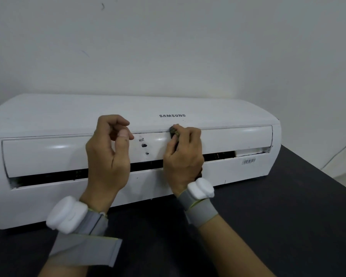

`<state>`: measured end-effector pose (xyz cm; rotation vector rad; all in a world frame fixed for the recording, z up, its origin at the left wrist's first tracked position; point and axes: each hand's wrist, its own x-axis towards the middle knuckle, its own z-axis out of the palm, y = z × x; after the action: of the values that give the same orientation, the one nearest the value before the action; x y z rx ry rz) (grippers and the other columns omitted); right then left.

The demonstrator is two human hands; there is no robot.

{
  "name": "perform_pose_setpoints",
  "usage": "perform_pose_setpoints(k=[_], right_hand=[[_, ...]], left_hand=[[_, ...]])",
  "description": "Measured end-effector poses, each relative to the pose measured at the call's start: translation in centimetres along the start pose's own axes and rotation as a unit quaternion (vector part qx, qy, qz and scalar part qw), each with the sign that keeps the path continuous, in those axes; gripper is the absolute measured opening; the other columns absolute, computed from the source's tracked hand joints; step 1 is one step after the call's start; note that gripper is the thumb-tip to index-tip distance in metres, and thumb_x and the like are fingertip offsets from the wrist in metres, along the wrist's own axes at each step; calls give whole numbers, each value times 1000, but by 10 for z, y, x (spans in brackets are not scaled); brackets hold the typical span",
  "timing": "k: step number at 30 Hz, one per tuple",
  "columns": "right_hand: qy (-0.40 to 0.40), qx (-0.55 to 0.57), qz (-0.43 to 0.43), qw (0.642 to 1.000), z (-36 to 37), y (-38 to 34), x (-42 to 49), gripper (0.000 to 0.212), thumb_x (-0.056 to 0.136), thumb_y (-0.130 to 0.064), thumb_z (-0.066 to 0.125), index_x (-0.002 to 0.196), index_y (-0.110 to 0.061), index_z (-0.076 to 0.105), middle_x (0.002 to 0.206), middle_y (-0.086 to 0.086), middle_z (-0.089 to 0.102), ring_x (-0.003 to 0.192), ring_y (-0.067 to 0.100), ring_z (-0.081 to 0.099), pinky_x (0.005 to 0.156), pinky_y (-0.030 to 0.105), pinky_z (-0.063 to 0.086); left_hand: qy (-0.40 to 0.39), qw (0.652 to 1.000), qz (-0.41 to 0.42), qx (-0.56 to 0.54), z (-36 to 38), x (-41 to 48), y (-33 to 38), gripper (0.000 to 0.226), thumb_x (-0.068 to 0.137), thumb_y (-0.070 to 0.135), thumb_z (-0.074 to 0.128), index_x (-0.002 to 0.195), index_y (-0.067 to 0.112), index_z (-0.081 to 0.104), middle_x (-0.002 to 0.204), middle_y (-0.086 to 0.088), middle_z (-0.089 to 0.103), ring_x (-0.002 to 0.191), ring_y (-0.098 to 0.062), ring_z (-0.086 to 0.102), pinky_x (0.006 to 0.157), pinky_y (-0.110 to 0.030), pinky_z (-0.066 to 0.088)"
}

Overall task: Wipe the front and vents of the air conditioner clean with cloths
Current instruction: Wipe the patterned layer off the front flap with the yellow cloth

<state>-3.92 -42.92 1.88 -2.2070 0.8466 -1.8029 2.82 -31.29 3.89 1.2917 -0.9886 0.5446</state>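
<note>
On dark table (288, 206), white Samsung air conditioner (48, 116) lies against far wall (168, 47). Right hand (185, 156) pinches small dark wad, likely a cloth (173, 131), pressed at top edge of louver flap (48, 154), just right of three dark smudges (143, 145). Left hand (108, 156) loosely curled, empty, in front of flap left of smudges. White wrist devices (67, 214) on grey straps.

Head cam, close, fwd-down, prob. slightly above air conditioner (48, 120).
</note>
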Motion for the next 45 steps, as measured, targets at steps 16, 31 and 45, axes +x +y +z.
perform_pose_setpoints(k=[16, 31, 45], right_hand=[[-168, 76, -45, 982, 10, -108, -37, 42, 81, -25, 39, 113, -13, 63, 107, 9, 54, 81, 26, 49, 61, 34, 43], [-163, 325, 62, 930, -18, -33, 3, 30, 89, -6, 56, 110, -25, 63, 99, -13, 57, 94, 4, 56, 82, 16, 46], [-327, 212, -164, 906, -21, -35, 20, 58, 73, -4, 71, 129, -12, 56, 117, 1, 42, 87, -1, 47, 80, 2, 41]], left_hand=[[65, 996, -36, 48, -65, -22, 16, 24, 90, 15, 36, 99, 28, 54, 83, 12, 60, 79, -5, 57, 73, -19, 45], [-123, 906, 16, 404, 34, -48, 17, 60, 90, 12, 55, 141, -9, 32, 150, -24, 29, 142, -33, 23, 112, -44, 31], [-101, 863, 150, 473, -10, -52, -27, 53, 91, 5, 49, 141, 0, 32, 149, -14, 36, 138, -31, 34, 111, -42, 33]])
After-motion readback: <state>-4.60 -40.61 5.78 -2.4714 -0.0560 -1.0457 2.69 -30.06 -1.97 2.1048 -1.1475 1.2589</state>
